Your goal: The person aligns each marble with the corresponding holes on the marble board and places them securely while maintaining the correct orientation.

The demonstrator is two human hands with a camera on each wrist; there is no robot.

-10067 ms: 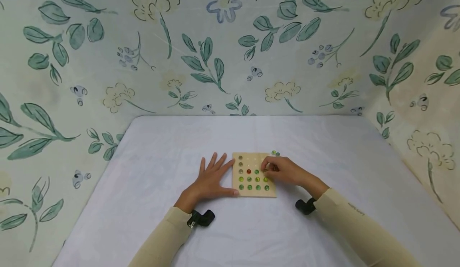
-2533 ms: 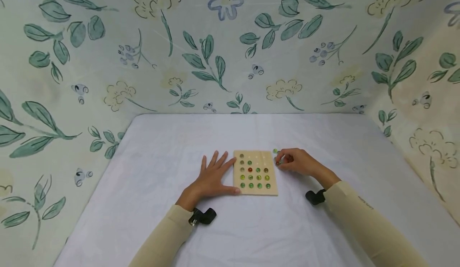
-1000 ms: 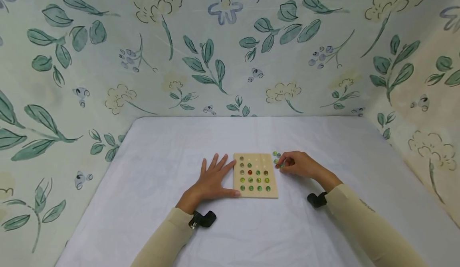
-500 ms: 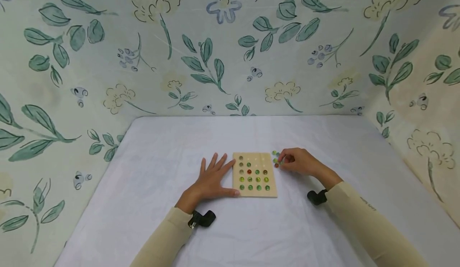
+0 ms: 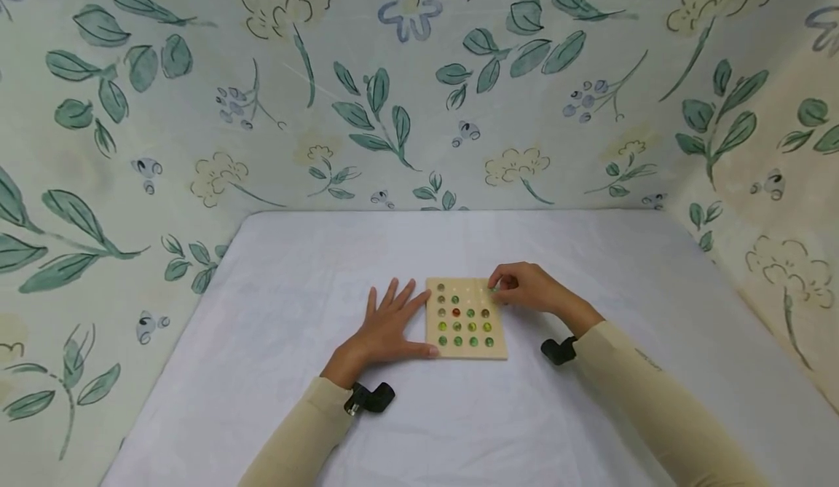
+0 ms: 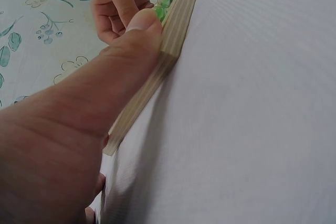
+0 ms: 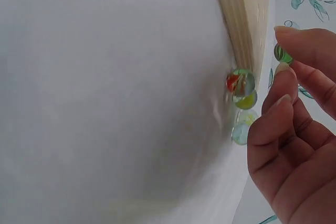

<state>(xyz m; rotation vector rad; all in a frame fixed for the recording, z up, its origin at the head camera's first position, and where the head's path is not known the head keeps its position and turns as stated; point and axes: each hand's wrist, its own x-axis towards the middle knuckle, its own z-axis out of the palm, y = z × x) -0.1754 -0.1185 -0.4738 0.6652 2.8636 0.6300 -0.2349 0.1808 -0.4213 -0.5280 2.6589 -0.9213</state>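
A square wooden board (image 5: 467, 352) with rows of glass marbles lies on the white-covered table. My left hand (image 5: 383, 333) is spread flat at its left side, index fingertip and thumb touching the edge and near corner. Over the board's upper right, my right hand (image 5: 529, 287) pinches a green marble (image 7: 283, 53) between thumb and index finger. Seated marbles fill the near rows, mostly green and yellow-green, with one red marble (image 5: 456, 313) farther up. The left column is also filled. Whether the pinched marble touches the board I cannot tell.
Several loose marbles lie by the board's right edge in the right wrist view, among them a red-and-green one (image 7: 240, 82) and a pale blue one (image 7: 241, 134). In the head view the right hand hides them. A floral cloth (image 5: 406, 108) rises behind the table (image 5: 295, 254).
My right hand has gone from the loose marbles leftward to the board, carrying a green marble. Compared with ten seconds ago, the board bears another green marble in its second column. My left hand stays put.
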